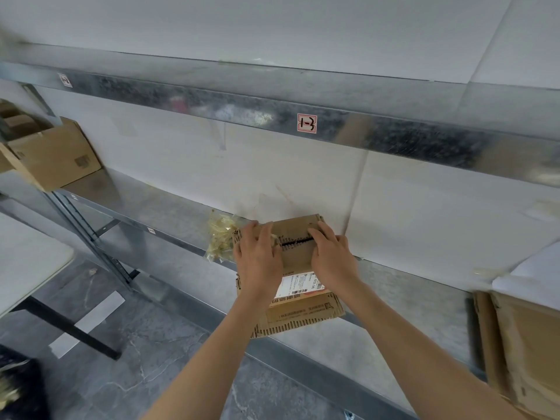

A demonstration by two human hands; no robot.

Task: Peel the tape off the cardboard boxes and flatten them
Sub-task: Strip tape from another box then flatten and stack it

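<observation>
Small box point(298, 253) at centre frame, sat on the front edge of the lower shelf point(409, 298) and overhanging it a bit. Clamped from both sides: left hand point(259, 259) curled over its left end, right hand point(331, 259) gripping the right end, fingertips at the dark ragged slit across the top. Can't see inside through that slit. White label point(298, 286) on the near face, partly behind the wrists, print too blurry to read. Wad of yellowish tape point(219, 237) just left of it on the shelf. Open box point(51, 156) at upper left, contents blurred and cut off. Flat cardboard point(521, 344) stacked at lower right, cropped by the frame.
</observation>
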